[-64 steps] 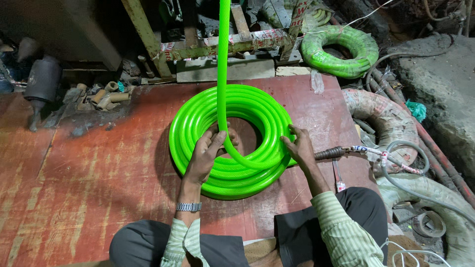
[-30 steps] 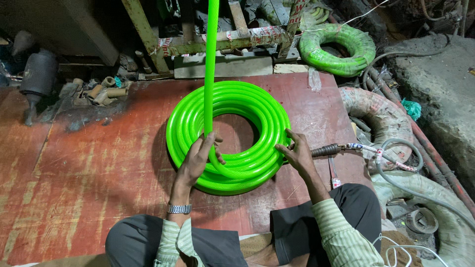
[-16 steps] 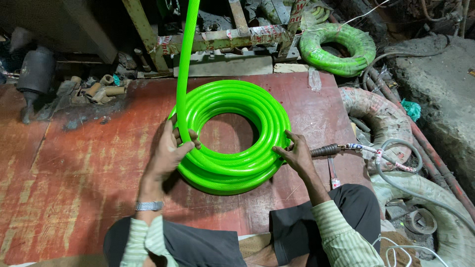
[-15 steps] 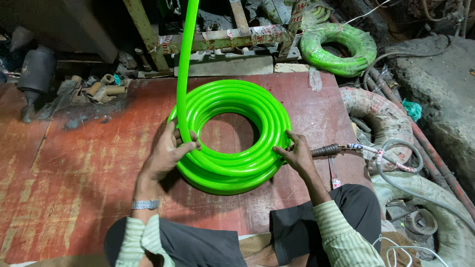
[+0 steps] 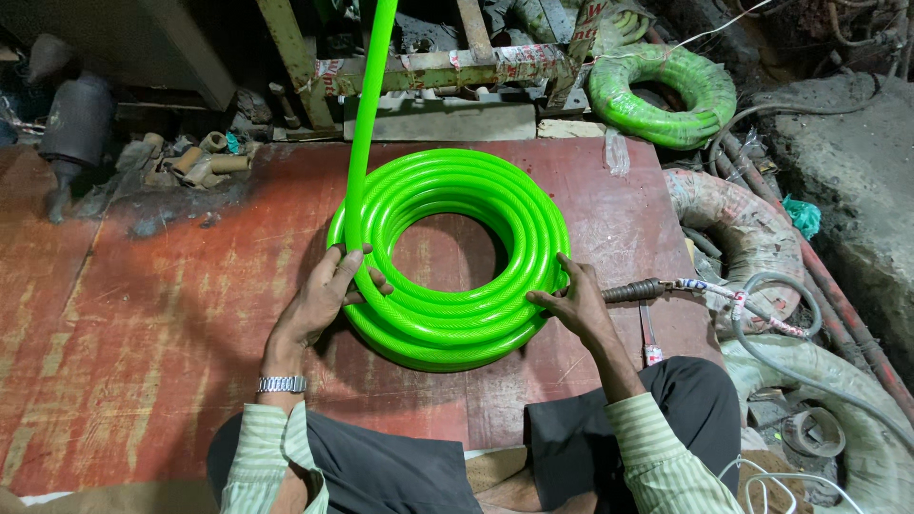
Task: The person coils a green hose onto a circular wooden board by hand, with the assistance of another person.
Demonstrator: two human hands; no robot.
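Between the two sets of fingers, lying flat on the red desk [image 5: 171, 314]: a bright green hose coil [image 5: 514, 214], several turns stacked, open ring in the middle. Wrapping around the incoming hose strand [image 5: 367, 114] just where it bends into the coil's near-left side: the left hand [image 5: 319, 300], fingers curled and clamped on that strand, thumb below it. Pressing against the coil's right outer edge: the right hand [image 5: 576, 305], fingers loosely spread on the outermost turns, steadying rather than gripping, not closed around anything.

Rising straight up from the left fingers and out past the top of the view: the free strand, taut-looking and nearly vertical. Judging by that: springy, fairly stiff for a hose, wanting to straighten and push turns outward. Glossy, with a fine braided pattern under the surface, so probably smooth and a little slippery in a bare grip; not fragile, moderately heavy as a full coil. Best taken hold of close to the bend, fingers fully around one strand, with the other palm flat on the outer turns.

Just beyond the right fingers: a dark metal fitting [image 5: 633, 290] on a grey cable. Farther off, past the desk: a second green coil [image 5: 662, 95].
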